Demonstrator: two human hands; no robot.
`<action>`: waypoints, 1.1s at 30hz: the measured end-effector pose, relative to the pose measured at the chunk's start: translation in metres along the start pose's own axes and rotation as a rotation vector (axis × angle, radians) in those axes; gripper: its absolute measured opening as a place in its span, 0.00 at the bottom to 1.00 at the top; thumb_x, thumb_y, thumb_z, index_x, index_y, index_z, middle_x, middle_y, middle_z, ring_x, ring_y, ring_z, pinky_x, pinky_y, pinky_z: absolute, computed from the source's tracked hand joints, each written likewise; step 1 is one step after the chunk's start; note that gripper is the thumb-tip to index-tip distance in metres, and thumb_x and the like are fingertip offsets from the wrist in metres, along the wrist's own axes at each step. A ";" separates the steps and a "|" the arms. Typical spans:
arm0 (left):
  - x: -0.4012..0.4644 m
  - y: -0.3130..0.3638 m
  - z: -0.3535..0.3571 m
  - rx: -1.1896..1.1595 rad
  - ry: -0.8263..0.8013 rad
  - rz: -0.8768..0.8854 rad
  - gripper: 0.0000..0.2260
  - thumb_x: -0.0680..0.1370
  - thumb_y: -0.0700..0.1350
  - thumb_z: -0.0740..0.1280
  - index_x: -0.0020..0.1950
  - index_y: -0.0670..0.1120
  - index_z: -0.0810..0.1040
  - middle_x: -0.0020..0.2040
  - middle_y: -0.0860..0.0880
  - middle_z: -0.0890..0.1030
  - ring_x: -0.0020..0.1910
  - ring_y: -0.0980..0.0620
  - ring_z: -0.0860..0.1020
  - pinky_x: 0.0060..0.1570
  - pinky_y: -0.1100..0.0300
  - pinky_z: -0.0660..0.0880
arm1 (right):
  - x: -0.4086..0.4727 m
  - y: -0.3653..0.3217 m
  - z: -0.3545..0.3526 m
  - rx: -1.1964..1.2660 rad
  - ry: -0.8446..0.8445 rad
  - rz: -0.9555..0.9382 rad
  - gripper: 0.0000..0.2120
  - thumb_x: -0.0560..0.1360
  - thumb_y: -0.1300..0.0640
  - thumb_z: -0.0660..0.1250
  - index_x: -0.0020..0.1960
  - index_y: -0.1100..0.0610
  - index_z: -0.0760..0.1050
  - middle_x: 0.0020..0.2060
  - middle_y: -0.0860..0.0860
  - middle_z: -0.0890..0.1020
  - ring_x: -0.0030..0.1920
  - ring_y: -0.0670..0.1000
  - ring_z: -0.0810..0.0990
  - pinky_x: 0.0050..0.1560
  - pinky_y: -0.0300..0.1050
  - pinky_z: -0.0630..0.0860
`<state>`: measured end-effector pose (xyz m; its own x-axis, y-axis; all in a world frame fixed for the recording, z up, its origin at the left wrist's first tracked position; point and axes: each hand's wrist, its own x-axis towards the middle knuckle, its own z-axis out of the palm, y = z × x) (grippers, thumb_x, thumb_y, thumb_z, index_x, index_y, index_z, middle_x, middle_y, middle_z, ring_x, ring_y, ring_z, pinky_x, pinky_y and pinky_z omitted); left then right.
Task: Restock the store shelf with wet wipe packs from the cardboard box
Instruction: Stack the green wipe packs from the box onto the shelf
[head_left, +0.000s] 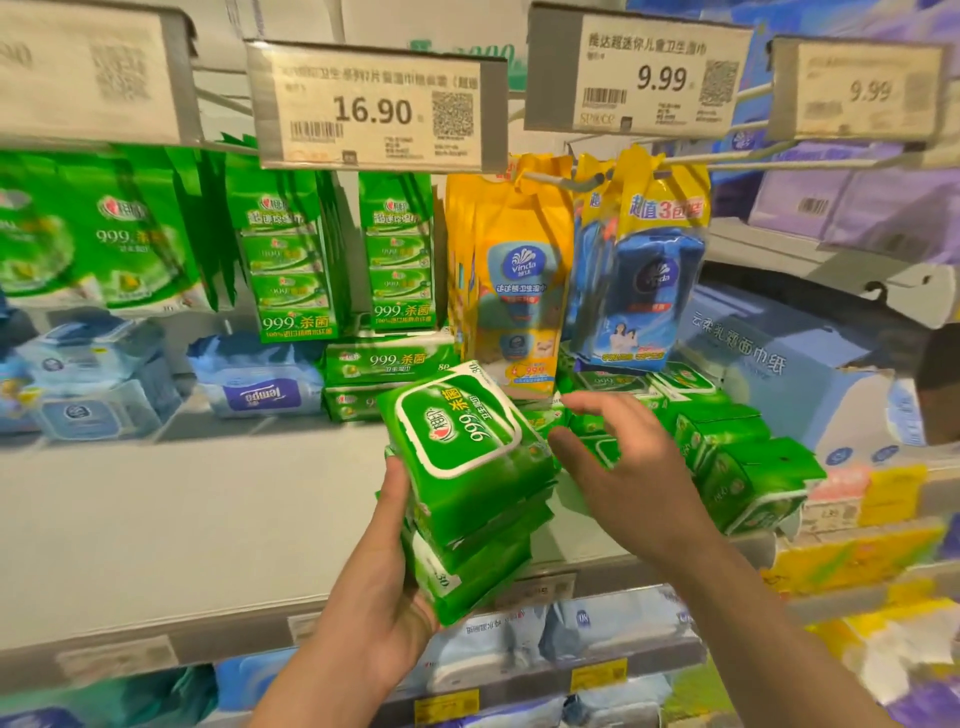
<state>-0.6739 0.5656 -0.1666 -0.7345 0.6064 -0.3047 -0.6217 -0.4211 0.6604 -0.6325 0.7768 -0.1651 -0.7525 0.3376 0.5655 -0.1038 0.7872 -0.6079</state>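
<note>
Left hand (382, 587) grips stack of green plastic wet wipe packs (467, 478), frame centre. Right hand (618, 467) spread wide, empty. Green packs already on white shelf (197, 519), centre right; held stack unplaced. Cardboard box unseen.

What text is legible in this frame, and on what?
"16.90": shelf price tag.
"9.99": second price tag; again, fainter, on the far right tag.
"999": top green wipe pack of the stack in the left hand.
"999": hanging green packs.
"Vinda": hanging yellow pack and blue pack.
"Tempo", upside down: light blue pack.
Barcodes, small print and the lower shelf labels: too blurred to read.
</note>
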 end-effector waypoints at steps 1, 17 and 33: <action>0.000 0.001 0.001 0.006 -0.002 -0.007 0.28 0.70 0.68 0.63 0.58 0.50 0.84 0.57 0.39 0.83 0.56 0.35 0.81 0.65 0.33 0.68 | 0.001 -0.013 -0.006 0.094 -0.024 0.006 0.22 0.75 0.31 0.64 0.59 0.44 0.78 0.55 0.36 0.79 0.61 0.39 0.75 0.62 0.37 0.70; -0.007 -0.001 0.000 0.174 -0.071 -0.172 0.23 0.82 0.56 0.59 0.49 0.40 0.86 0.51 0.35 0.84 0.42 0.35 0.84 0.37 0.41 0.81 | 0.002 -0.069 -0.044 0.163 -0.563 -0.285 0.51 0.65 0.52 0.84 0.80 0.41 0.59 0.79 0.47 0.59 0.80 0.46 0.57 0.77 0.54 0.62; -0.003 0.023 -0.029 0.045 -0.005 -0.030 0.28 0.67 0.64 0.67 0.60 0.48 0.82 0.56 0.38 0.83 0.54 0.35 0.82 0.54 0.36 0.76 | -0.048 -0.009 0.007 0.044 0.312 0.177 0.37 0.62 0.45 0.83 0.68 0.48 0.77 0.62 0.52 0.67 0.61 0.36 0.68 0.60 0.21 0.61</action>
<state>-0.6939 0.5344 -0.1704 -0.7143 0.6219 -0.3210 -0.6302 -0.3723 0.6813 -0.6002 0.7500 -0.1902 -0.5270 0.6132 0.5884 -0.0231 0.6818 -0.7312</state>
